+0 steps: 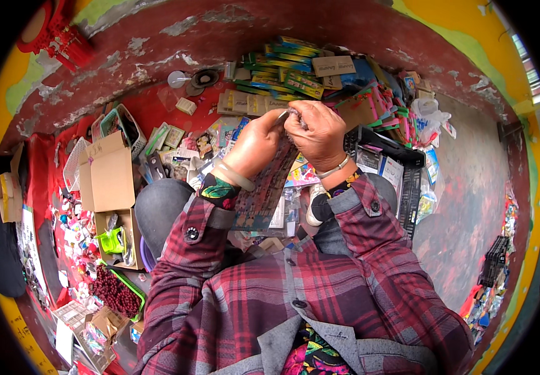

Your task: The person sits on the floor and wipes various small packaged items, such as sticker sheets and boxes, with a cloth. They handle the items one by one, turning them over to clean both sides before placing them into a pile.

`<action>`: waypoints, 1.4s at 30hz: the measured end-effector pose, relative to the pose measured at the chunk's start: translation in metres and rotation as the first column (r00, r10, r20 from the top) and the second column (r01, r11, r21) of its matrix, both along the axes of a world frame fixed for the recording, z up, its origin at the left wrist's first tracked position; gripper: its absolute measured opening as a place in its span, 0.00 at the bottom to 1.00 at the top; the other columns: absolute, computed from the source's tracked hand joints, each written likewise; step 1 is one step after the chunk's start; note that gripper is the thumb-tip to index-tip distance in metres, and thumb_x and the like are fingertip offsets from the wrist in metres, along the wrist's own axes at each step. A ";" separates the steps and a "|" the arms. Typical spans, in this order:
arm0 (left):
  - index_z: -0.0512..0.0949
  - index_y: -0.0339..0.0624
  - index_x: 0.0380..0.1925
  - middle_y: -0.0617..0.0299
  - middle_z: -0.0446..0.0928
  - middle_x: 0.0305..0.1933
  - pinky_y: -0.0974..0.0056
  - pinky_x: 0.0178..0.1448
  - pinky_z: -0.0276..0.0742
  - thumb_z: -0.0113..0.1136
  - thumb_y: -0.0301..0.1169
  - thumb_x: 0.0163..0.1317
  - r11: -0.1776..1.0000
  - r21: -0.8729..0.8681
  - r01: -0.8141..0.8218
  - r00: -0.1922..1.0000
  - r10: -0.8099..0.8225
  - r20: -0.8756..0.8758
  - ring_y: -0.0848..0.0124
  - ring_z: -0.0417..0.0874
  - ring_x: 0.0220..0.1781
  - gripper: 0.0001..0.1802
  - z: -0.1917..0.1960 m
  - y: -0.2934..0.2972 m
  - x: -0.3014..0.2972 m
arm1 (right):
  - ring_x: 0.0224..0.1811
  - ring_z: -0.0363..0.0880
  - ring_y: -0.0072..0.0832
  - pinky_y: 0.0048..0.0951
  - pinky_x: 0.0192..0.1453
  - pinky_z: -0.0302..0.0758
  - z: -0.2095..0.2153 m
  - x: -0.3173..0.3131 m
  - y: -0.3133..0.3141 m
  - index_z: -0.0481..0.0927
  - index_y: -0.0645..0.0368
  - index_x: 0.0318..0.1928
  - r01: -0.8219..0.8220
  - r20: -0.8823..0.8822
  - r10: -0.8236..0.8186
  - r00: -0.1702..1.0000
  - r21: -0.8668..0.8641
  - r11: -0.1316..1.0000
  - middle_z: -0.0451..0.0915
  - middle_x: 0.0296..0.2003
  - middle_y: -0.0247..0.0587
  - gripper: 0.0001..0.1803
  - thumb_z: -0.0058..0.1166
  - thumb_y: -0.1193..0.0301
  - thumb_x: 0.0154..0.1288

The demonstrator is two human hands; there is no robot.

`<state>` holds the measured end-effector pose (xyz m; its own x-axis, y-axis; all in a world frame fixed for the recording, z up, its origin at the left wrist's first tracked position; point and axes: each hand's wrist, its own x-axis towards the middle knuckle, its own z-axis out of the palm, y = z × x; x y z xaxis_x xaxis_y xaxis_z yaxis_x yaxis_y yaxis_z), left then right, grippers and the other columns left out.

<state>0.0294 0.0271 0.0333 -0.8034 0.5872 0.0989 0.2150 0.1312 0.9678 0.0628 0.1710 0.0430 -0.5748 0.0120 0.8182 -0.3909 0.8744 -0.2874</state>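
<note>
My left hand (256,145) and my right hand (317,131) meet in front of me, above my knees. Both are closed at the gathered upper end of a long, flat, greyish-purple patterned piece (262,197). It hangs down between my forearms, and I cannot tell whether it is cloth or a plastic bag. The fingers of my right hand curl into a fist, with a bunched dark bit showing beside them. My left thumb and forefinger pinch close by, next to something thin and shiny. A pale bangle (235,177) circles my left wrist, and another band is on the right.
Stacked yellow-green boxes (285,62) lie against the far wall. A black plastic crate (410,187) stands by my right knee. To the left are an open cardboard box (109,181), white and green baskets (76,165), and a green tray of dark red beads (117,292).
</note>
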 end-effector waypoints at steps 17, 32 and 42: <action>0.68 0.35 0.55 0.62 0.75 0.48 0.67 0.56 0.69 0.50 0.28 0.65 0.902 0.428 0.051 0.831 -0.276 0.483 0.74 0.75 0.50 0.18 -0.015 -0.013 -0.017 | 0.32 0.77 0.18 0.19 0.39 0.74 0.031 -0.002 0.060 0.77 0.64 0.42 -0.089 0.063 0.596 0.800 -0.971 0.222 0.79 0.32 0.34 0.10 0.53 0.71 0.64; 0.68 0.33 0.55 0.62 0.73 0.51 0.69 0.58 0.67 0.45 0.22 0.65 0.967 0.189 0.168 0.965 -0.201 0.170 0.74 0.71 0.54 0.18 -0.006 -0.003 -0.002 | 0.44 0.77 0.40 0.36 0.46 0.72 -0.004 -0.010 -0.009 0.76 0.57 0.41 -0.148 0.130 0.171 0.977 -0.170 0.974 0.79 0.38 0.43 0.09 0.49 0.67 0.64; 0.67 0.31 0.57 0.58 0.73 0.53 0.66 0.61 0.66 0.47 0.22 0.64 0.883 0.450 0.136 0.898 -0.302 0.320 0.72 0.72 0.56 0.19 -0.006 -0.010 -0.005 | 0.35 0.77 0.45 0.39 0.37 0.73 0.001 -0.008 0.003 0.75 0.57 0.36 0.008 0.260 0.060 0.964 -0.251 0.968 0.78 0.31 0.44 0.11 0.45 0.64 0.68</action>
<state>0.0245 0.0174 0.0271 -0.6829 0.7250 0.0896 -0.1936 -0.2979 0.9347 0.0546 0.1744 0.0436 -0.7718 0.1773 0.6107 -0.2934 0.7527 -0.5894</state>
